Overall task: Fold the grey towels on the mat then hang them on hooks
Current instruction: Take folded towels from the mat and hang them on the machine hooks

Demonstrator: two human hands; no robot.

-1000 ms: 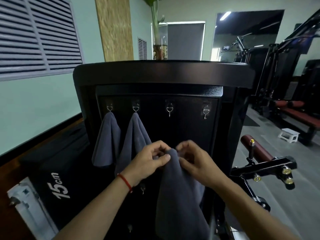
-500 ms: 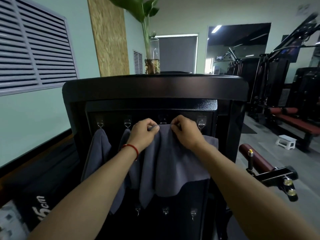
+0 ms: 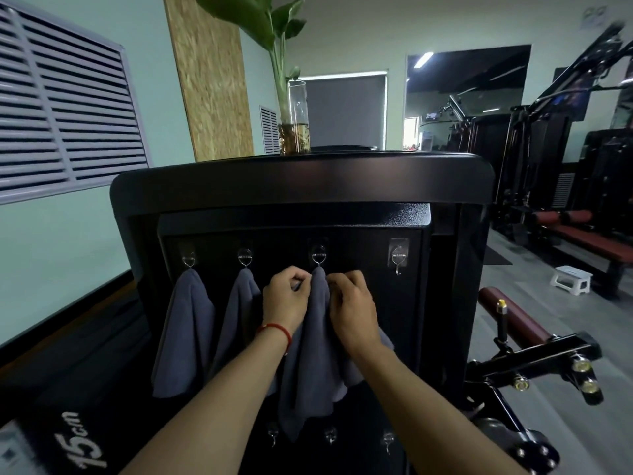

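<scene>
**Op A:** Gym floor behind, pale green wall at the left of the frame, and the black metal panel (image 3: 342, 231) of a weight machine fills the centre. What do you make of the hold?

**Op B:** I read it as a hanging move. The left hand (image 3: 286, 299) and the right hand (image 3: 351, 303) sit side by side just under the third silver wall hook (image 3: 319, 255) in the upper row, each with fingers curled and pinching the top of the third grey microfibre towel (image 3: 313, 365). I judge the grip stays high so the gathered peak can be seated on the hook; whether it has caught I cannot tell.

**Op A:** And the cloth itself?

**Op B:** Soft, matte, dark grey, bunched to a point at the top and falling in loose folds below my wrists, down to the lower row of small hooks (image 3: 330, 435).

**Op A:** The rest?

**Op B:** Two matching grey towels hang to the left, the first hung towel (image 3: 185, 330) and the second hung towel (image 3: 245, 303). The fourth hook (image 3: 397, 257), right of centre, is bare.
</scene>
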